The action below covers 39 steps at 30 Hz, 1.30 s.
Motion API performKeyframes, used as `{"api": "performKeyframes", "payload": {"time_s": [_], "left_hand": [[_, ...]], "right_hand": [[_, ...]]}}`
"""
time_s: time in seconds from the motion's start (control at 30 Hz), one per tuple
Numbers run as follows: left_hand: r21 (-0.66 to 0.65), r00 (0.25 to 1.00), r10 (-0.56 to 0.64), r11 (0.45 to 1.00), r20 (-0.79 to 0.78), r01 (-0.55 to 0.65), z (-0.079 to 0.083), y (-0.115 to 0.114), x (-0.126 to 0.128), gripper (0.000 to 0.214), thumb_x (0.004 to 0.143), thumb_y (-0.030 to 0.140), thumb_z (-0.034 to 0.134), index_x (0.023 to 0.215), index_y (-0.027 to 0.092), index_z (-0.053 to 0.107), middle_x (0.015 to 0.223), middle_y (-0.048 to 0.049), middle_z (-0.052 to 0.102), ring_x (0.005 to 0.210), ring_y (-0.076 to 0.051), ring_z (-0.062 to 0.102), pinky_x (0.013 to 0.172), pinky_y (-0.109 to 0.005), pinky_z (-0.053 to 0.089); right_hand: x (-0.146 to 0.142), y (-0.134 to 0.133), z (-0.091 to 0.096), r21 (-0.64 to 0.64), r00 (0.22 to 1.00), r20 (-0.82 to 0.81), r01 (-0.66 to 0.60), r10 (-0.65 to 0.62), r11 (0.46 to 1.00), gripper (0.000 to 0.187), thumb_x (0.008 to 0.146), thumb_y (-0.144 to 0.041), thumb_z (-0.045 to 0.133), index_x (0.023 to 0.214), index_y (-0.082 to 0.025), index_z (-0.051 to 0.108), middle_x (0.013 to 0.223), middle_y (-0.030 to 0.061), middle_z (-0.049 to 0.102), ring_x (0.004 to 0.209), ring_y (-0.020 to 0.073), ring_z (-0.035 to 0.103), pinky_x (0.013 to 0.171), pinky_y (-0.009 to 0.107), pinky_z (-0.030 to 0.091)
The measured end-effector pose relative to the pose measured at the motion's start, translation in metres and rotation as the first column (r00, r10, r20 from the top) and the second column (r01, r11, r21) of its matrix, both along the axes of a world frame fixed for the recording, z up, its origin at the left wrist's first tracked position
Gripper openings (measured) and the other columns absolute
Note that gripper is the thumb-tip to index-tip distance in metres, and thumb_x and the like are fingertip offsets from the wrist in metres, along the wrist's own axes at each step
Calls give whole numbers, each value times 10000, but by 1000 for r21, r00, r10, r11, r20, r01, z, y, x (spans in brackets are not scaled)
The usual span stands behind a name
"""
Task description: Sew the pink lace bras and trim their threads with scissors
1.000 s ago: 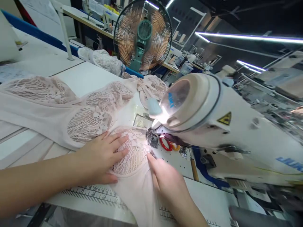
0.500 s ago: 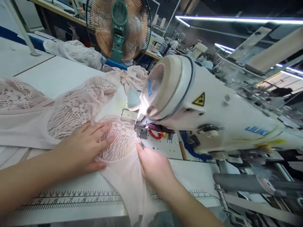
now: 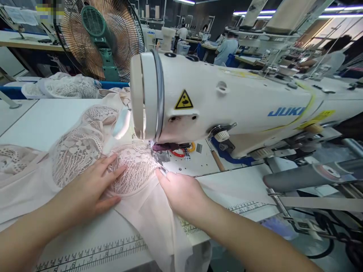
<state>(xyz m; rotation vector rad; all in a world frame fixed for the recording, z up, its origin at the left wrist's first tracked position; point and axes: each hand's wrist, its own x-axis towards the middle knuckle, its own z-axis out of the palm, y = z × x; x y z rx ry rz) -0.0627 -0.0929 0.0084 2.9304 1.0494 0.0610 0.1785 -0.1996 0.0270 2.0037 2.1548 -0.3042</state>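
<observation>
A pale pink lace bra (image 3: 133,177) lies across the sewing machine's bed, its cup edge under the lit presser foot (image 3: 154,153). My left hand (image 3: 95,185) rests on the cup with fingers spread, pressing the fabric flat. Close to the foot, my right hand (image 3: 181,190) pinches the cup's edge between thumb and fingers. A slim metal piece (image 3: 163,168) shows at those fingertips; whether I hold it or it belongs to the machine, I cannot tell. More connected lace cups (image 3: 75,158) trail off to the left. The white JUKI sewing machine (image 3: 241,102) hides the needle.
A large fan (image 3: 98,41) stands behind the table beside a pile of lace pieces (image 3: 70,86). A printed ruler (image 3: 113,251) runs along the front edge. A wooden-handled tool (image 3: 217,160) lies by the machine's base. Grey rollers (image 3: 300,177) sit at right. Other people work farther back.
The view has levelled out and swung to the right, showing more of the room. Both hands keep nearly the same places on the bra by the presser foot.
</observation>
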Motion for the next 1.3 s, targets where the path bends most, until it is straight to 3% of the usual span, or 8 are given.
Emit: {"api": "performKeyframes", "payload": {"time_s": [0.27, 0.5, 0.8, 1.3], "left_hand": [[5, 999, -38, 999, -22, 39, 10, 4, 4, 588, 840, 505, 494, 1385, 302, 407, 1533, -66, 238, 1317, -354, 358, 1014, -478, 396], [-27, 999, -50, 998, 3, 50, 10, 11, 5, 598, 824, 514, 511, 1367, 274, 444, 1525, -85, 256, 1317, -353, 357, 1025, -483, 393], [-23, 999, -51, 998, -1, 51, 12, 16, 6, 613, 823, 551, 485, 1369, 278, 440, 1527, -82, 257, 1318, -353, 362, 1017, -469, 406], [-59, 996, -86, 995, -6, 85, 17, 46, 13, 626, 813, 590, 483, 1371, 313, 433, 1544, -40, 222, 1311, -340, 382, 985, -403, 449]], "right_hand": [[0, 0, 0, 23, 999, -42, 14, -13, 1000, 708, 739, -70, 510, 1426, -134, 349, 818, 87, 657, 697, 213, 621, 487, 278, 362], [2, 1, 8, -17, 999, -37, -7, 7, 1000, 801, 668, -52, 564, 1427, -184, 344, 825, 70, 655, 694, 202, 614, 469, 255, 318], [1, 3, -2, 18, 998, -48, 33, -33, 999, 735, 720, -94, 557, 1421, -181, 356, 826, 90, 662, 686, 207, 620, 476, 264, 340], [-1, 3, -7, 53, 997, -55, 51, -48, 997, 718, 719, -111, 569, 1406, -195, 377, 865, 79, 670, 685, 189, 617, 500, 251, 370]]}}
